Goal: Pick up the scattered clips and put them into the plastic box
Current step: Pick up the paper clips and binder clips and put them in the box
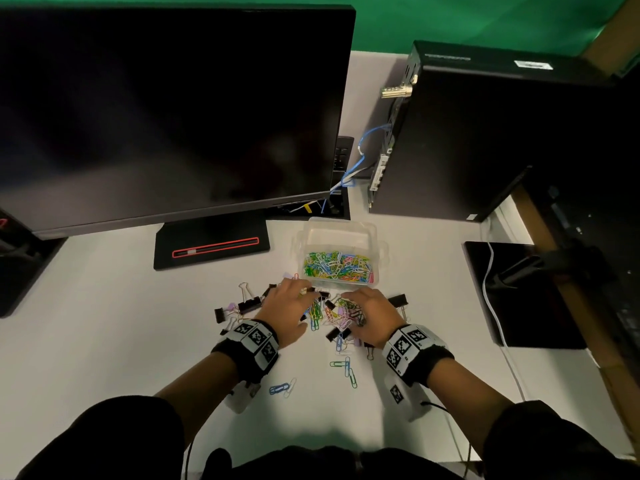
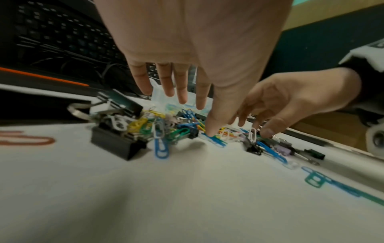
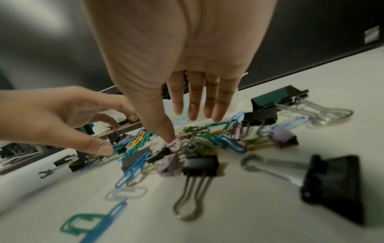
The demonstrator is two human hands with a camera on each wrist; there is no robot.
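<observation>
Clips lie in a tangled heap point(image 1: 332, 313) on the white bench point(image 1: 121, 341), just in front of the clear plastic box point(image 1: 341, 252), which already holds a layer of coloured paper clips; a few strays sit nearer the person, such as the blue and white pair point(image 1: 282, 388) and the green and blue ones point(image 1: 346, 368). Thin plastic-coated wire paper clips point(image 2: 161, 144) look very light, slick and flat against the surface, so they are likely easier raked together and scooped in a bunch than pinched one at a time. Black metal binder clips point(image 3: 200, 162) with silver wire handles look heavier and stiff; the body or the looped handles should offer a firm hold, though handles may snag neighbouring wires. Left hand point(image 1: 285, 306) hangs over the left side of the heap with fingers spread and nearly straight, thumb tip touching a blue clip in the left wrist view, gripping nothing. Right hand point(image 1: 369, 311) hovers over the right side, fingers point(image 3: 195, 105) extended and apart, thumb tip down at the pile, also closed on nothing.
</observation>
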